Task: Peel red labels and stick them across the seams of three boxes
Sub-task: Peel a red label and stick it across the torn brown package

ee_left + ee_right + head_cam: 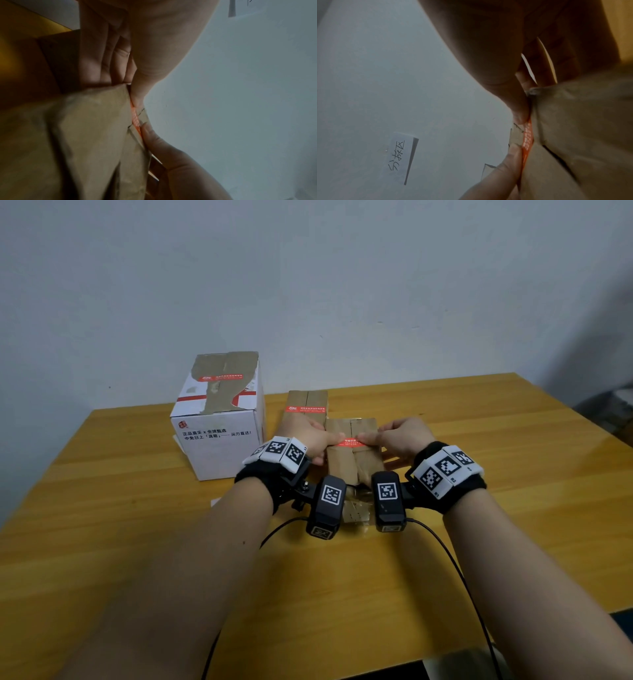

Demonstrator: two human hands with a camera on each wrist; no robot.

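Note:
A small brown box (352, 460) stands on the table in front of me, with a red label (350, 442) lying across its top seam. My left hand (317, 440) and right hand (394, 436) flank the box, and each thumb presses one end of the label down. In the left wrist view the left hand (125, 89) has straight fingers along the side of the box (85, 135), thumb on the label (135, 119). In the right wrist view the right hand (524, 100) presses the label (527, 139) on the box (582, 121). A second brown box (306, 398) and a white box (219, 436) each carry a red label.
The wooden table (513, 474) ends at the right and near edges. Clear crumpled scraps (356, 513) lie just in front of the box between my wrist cameras. A paper note (400, 155) hangs on the grey wall. Cables trail from both wrists toward me.

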